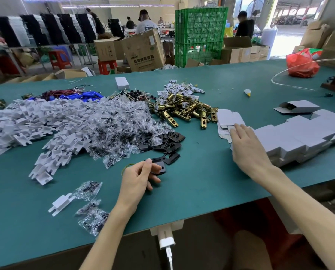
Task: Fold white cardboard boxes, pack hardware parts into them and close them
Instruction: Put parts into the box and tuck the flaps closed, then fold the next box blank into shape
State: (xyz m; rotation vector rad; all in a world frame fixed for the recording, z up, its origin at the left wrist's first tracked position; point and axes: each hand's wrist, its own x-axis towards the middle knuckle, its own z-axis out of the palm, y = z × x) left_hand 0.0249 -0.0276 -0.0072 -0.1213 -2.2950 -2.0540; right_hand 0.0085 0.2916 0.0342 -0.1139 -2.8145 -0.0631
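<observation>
The left hand (139, 178) has its fingers (155, 179) curled around a black plate (159, 168), thumb on top, just above the green bench (201, 176). The right hand (249, 151) lies flat, its fingers (238, 130) straight and slightly spread, touching a stack of flat white box blanks (226, 118) and gripping nothing. Assembled white boxes (299, 137) are heaped just to the right of that hand. Between the hands and beyond them lie more black plates (169, 142), brass latches (184, 110), clear bags of screws (114, 131) and white plastic inserts (26, 121).
</observation>
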